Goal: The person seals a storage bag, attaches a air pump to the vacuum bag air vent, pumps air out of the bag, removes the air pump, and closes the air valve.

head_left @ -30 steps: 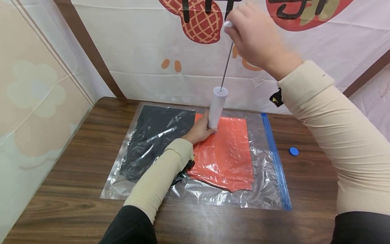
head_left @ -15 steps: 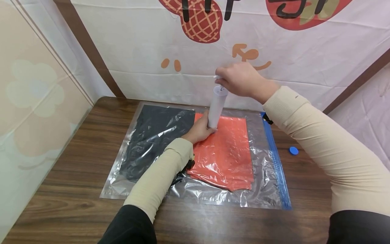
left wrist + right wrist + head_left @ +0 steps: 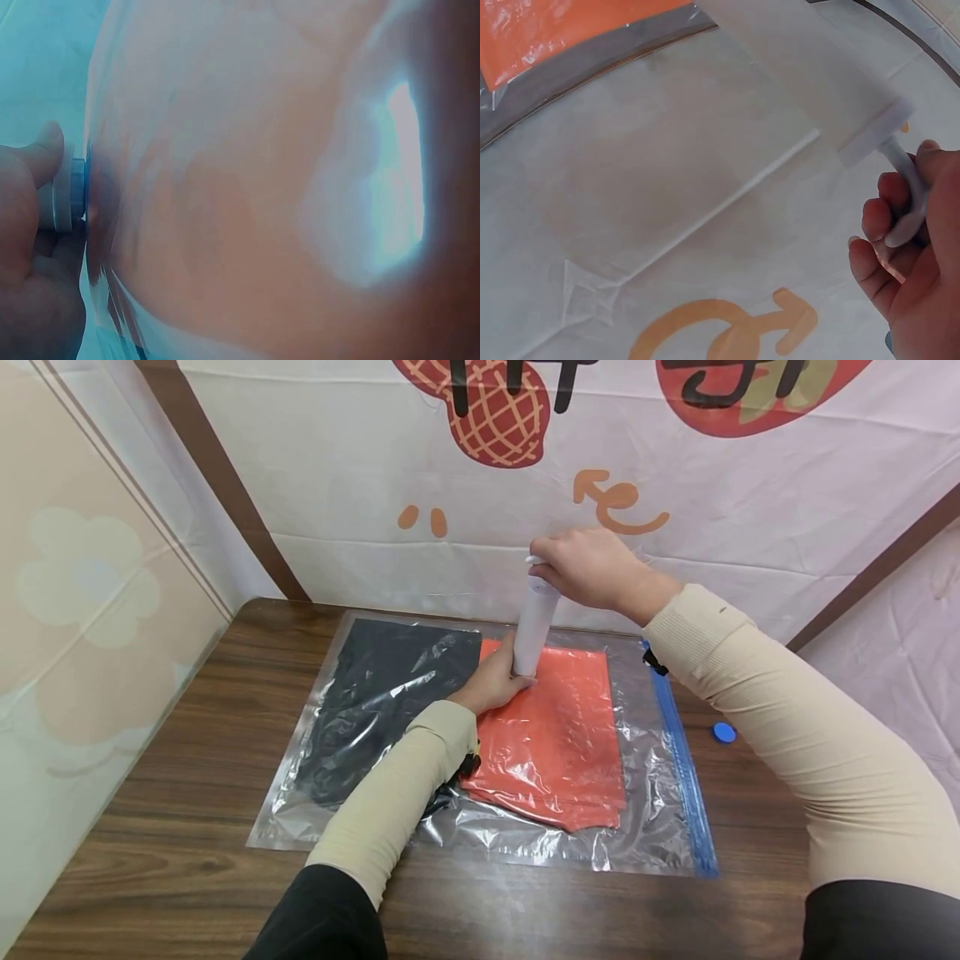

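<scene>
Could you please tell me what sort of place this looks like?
Probably an indoor, perhaps staged, work corner: a wood-grain table before a creased, printed backdrop, with a flower-patterned panel on the left.

Gripped white pump (image 3: 535, 631) with left hand (image 3: 493, 680), its handle (image 3: 533, 560) with right hand (image 3: 588, 566), over far part of clear bag (image 3: 651, 793).

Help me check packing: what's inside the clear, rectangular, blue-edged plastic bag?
A flat dark bundle and a flat orange bundle; the beige left sleeve hides part of the first. Both undersides are covered.
</scene>
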The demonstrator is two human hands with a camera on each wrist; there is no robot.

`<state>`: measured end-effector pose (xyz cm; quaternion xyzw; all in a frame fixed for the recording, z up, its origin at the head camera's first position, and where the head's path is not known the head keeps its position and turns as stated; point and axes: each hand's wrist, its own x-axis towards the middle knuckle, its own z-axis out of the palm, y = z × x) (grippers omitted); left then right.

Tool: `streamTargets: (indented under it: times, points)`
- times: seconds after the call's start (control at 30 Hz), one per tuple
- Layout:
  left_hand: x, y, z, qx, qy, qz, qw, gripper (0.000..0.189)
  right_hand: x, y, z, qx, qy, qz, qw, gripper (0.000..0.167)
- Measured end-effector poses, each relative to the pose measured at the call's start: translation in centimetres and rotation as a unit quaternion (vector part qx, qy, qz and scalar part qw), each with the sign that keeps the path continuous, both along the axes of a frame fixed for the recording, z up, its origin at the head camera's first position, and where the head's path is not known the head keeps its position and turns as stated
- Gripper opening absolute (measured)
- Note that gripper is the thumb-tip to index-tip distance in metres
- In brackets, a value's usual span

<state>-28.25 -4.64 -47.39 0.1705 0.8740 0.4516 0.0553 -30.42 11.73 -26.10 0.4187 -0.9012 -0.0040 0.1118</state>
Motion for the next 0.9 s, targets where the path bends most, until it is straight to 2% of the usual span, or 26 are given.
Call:
streamTargets:
  times: [0.13, 0.27, 0.63, 0.8, 0.9]
  points:
    - [0.0, 0.0, -0.1, -0.003, 0.003, -0.001, 1.0, 0.079, -0.1, 0.1, 0.6, 0.013, 0.002, -0.002, 0.9999, 0.017]
    - [0.0, 0.0, -0.1, -0.007, 0.006, 0.002, 1.0, 0.078, 0.1, 0.3, 2.0, 0.003, 0.003, -0.006, 1.0, 0.017]
    - [0.0, 0.1, -0.1, -0.007, -0.008, 0.005, 0.9999, 0.076, 0.5, 0.5, 6.8, -0.056, 0.058, -0.018, 0.9966, 0.024]
    - [0.0, 0.0, -0.1, -0.01, 0.0, 0.005, 0.9999, 0.075, 0.7, 0.5, 9.2, -0.056, 0.074, -0.04, 0.9948, 0.031]
    - [-0.1, 0.0, -0.1, -0.014, 0.004, 0.005, 0.9999, 0.075, 0.8, 0.5, 10.3, -0.061, 0.099, -0.05, 0.9919, 0.034]
